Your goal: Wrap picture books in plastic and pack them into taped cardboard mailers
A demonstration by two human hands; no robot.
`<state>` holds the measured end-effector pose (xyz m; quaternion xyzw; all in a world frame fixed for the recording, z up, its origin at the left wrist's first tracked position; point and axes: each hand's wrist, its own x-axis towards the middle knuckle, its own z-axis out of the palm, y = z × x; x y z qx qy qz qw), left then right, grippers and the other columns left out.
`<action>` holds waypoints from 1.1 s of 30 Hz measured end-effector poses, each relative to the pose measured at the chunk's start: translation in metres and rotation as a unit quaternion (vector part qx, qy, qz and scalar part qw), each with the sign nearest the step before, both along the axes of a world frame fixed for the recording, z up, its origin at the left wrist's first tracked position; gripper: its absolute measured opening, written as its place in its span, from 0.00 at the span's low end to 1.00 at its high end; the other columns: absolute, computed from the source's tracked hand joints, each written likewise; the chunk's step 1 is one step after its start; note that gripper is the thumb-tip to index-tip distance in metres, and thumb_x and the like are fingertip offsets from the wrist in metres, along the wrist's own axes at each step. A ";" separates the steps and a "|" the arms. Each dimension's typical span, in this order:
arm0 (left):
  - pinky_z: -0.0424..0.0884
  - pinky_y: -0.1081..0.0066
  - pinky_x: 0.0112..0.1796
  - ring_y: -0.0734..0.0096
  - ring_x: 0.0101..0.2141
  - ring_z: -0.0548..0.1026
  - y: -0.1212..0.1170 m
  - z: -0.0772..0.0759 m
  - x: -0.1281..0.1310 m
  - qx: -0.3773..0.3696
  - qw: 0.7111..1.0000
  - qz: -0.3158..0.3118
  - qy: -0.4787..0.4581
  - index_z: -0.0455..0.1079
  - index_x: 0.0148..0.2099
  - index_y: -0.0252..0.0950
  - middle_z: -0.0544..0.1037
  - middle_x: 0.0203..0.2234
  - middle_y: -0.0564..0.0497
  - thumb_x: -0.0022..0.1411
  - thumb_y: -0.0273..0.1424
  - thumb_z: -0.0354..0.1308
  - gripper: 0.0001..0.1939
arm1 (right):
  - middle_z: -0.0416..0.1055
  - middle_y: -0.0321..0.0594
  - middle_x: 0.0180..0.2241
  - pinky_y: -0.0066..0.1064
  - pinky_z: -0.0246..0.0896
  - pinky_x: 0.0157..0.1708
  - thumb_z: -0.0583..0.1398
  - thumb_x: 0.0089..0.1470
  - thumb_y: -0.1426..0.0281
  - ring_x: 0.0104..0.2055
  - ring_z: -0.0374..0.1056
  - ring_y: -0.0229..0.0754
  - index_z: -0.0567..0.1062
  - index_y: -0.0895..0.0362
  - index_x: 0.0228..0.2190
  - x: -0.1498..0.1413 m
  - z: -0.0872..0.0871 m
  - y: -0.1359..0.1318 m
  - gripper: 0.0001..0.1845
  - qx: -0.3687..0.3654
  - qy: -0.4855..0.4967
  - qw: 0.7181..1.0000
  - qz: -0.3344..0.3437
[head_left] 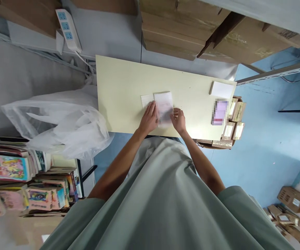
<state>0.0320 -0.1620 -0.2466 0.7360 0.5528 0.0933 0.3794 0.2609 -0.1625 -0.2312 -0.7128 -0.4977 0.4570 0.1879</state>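
A pale yellow table (121,90) stands in front of me. On it lies a whitish flat packet (163,106) in a clear wrapper, with a white slip (146,100) sticking out at its left. My left hand (148,119) rests on the packet's left edge, fingers stretched forward and lying flat. My right hand (178,118) grips the packet's right edge with the fingers curled over it. A white pad (222,89) and a purple item (220,111) lie at the table's right end.
A crumpled clear plastic bag (58,119) bulges at the table's left. Stacks of colourful books (22,180) fill the lower left. A box of small packets (233,126) sits under the table's right end. Cardboard boxes (191,31) line the back; a power strip (68,29) hangs top left.
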 end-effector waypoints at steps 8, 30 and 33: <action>0.42 0.42 0.80 0.42 0.83 0.37 0.003 0.002 0.067 -0.010 0.999 -0.043 -0.011 0.39 0.84 0.18 0.43 0.83 0.27 0.61 0.23 0.57 0.54 | 0.84 0.52 0.49 0.48 0.79 0.52 0.60 0.65 0.48 0.49 0.81 0.53 0.79 0.54 0.51 0.049 0.012 -0.016 0.25 0.017 0.037 0.994 -0.102; 0.47 0.43 0.80 0.44 0.83 0.42 0.006 0.023 0.004 0.002 0.998 0.016 0.055 0.44 0.84 0.22 0.47 0.83 0.31 0.68 0.29 0.56 0.48 | 0.75 0.51 0.56 0.39 0.79 0.45 0.55 0.73 0.70 0.54 0.77 0.52 0.74 0.54 0.61 -0.033 0.048 -0.023 0.19 0.039 -0.127 0.987 0.090; 0.49 0.44 0.80 0.45 0.83 0.44 -0.002 0.030 -0.017 0.007 0.997 0.039 0.070 0.46 0.83 0.22 0.49 0.83 0.31 0.67 0.27 0.56 0.46 | 0.74 0.55 0.57 0.40 0.77 0.47 0.53 0.72 0.76 0.58 0.74 0.56 0.74 0.56 0.61 -0.060 0.034 -0.014 0.21 -0.003 -0.199 0.969 0.149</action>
